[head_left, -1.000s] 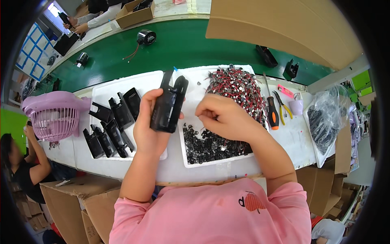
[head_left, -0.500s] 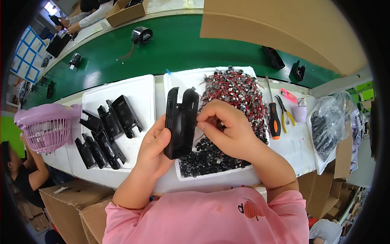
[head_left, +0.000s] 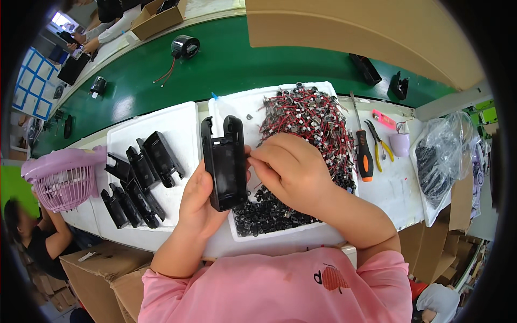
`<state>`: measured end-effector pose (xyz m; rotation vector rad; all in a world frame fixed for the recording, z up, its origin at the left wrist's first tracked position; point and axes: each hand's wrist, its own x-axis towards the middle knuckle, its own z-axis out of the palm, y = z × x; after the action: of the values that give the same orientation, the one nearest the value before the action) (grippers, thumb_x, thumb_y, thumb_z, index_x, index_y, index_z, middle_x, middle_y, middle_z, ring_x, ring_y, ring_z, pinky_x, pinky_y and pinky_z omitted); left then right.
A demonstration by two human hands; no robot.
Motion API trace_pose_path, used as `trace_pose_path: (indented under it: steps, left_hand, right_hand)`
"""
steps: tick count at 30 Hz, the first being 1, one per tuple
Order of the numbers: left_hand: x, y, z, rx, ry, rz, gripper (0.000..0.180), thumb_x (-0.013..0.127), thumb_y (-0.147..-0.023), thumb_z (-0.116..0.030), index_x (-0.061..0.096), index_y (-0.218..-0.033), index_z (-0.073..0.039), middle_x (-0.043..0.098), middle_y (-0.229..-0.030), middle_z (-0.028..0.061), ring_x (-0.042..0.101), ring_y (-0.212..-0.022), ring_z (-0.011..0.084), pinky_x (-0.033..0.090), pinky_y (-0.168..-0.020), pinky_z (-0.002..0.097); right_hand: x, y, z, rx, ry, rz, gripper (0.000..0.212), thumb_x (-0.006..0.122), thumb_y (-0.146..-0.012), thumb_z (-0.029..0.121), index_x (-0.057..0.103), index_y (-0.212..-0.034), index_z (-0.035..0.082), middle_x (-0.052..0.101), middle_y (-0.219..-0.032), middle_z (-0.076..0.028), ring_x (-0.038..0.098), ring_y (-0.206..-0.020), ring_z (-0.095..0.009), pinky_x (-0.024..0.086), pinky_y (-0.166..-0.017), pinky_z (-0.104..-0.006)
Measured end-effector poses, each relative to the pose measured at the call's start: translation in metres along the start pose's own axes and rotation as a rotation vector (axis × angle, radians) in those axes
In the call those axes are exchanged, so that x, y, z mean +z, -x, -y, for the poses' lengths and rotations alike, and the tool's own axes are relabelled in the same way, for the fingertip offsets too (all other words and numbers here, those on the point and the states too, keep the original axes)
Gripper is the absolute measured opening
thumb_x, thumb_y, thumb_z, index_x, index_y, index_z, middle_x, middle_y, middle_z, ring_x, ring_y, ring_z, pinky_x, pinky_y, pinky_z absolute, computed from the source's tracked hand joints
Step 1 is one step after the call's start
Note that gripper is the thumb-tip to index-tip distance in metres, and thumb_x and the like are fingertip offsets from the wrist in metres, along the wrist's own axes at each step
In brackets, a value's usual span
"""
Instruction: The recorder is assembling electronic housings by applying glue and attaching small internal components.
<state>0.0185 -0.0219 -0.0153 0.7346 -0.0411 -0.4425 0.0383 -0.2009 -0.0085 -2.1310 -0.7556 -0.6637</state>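
The right hand (head_left: 293, 168) has moved in to the black housing (head_left: 229, 172), which the left hand (head_left: 200, 205) grips over the parts tray's (head_left: 239, 103) left edge, long axis pointing away, just left of the right hand's closed pinch, contents hidden.

Bright, fairly even indoor light fills the scene, leaving only soft shadows on the white tabletop (head_left: 396, 196). At the upper left, a bright opening (head_left: 62, 20) is washed out. A pale patch of glare lies on the green strip (head_left: 161, 81), and small glints show on the clear plastic bag (head_left: 458, 132). The foam tray (head_left: 183, 119) looks nearly pure white; the black housing (head_left: 229, 169) loses detail inside. Fisheye distortion bends straight edges, black fills the corners, and the far-left background is soft.
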Motion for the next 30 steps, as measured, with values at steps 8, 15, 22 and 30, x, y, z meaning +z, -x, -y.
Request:
trace_pose_path:
  steps: [8,15,22,30]
  left_hand:
    - [-0.009,0.003,0.005,-0.006,-0.002,0.040,0.064,0.064,-0.083,-0.034,0.036,-0.130,0.000,0.048,-0.126,0.0127,0.052,-0.110,0.0215,0.042,-0.095,0.0350]
    - [-0.007,0.008,0.010,0.050,-0.075,0.059,0.074,0.070,-0.077,-0.010,0.028,-0.137,-0.003,0.046,-0.129,0.0118,0.049,-0.115,0.0215,0.039,-0.098,0.0351]
    - [-0.009,0.012,0.021,0.252,-0.328,0.248,0.073,0.062,-0.075,0.012,0.027,-0.138,-0.002,0.037,-0.135,0.0145,0.040,-0.124,0.0250,0.034,-0.102,0.0374]
    - [-0.012,0.013,0.027,0.389,-0.525,0.187,0.074,0.066,-0.071,0.013,0.031,-0.135,0.001,0.036,-0.130,0.0158,0.043,-0.120,0.0256,0.037,-0.098,0.0356]
  right_hand:
    - [-0.003,-0.001,0.002,-0.016,0.065,0.016,0.016,0.067,-0.069,0.006,0.058,-0.082,0.004,0.053,-0.076,-0.008,0.055,-0.070,-0.026,0.047,-0.063,-0.0354]
    - [-0.009,-0.006,0.009,0.220,-0.201,-0.022,0.016,0.068,-0.069,-0.003,0.061,-0.082,0.001,0.059,-0.070,-0.008,0.057,-0.056,-0.018,0.045,-0.050,-0.0266]
    - [-0.013,-0.005,0.015,0.084,-0.201,-0.062,0.018,0.070,-0.067,-0.003,0.061,-0.081,0.002,0.058,-0.069,-0.007,0.055,-0.054,-0.016,0.044,-0.048,-0.0263]
    - [-0.015,-0.006,0.019,0.239,-0.338,-0.029,0.013,0.072,-0.069,-0.002,0.062,-0.077,0.002,0.057,-0.069,-0.006,0.055,-0.054,-0.014,0.043,-0.049,-0.0244]
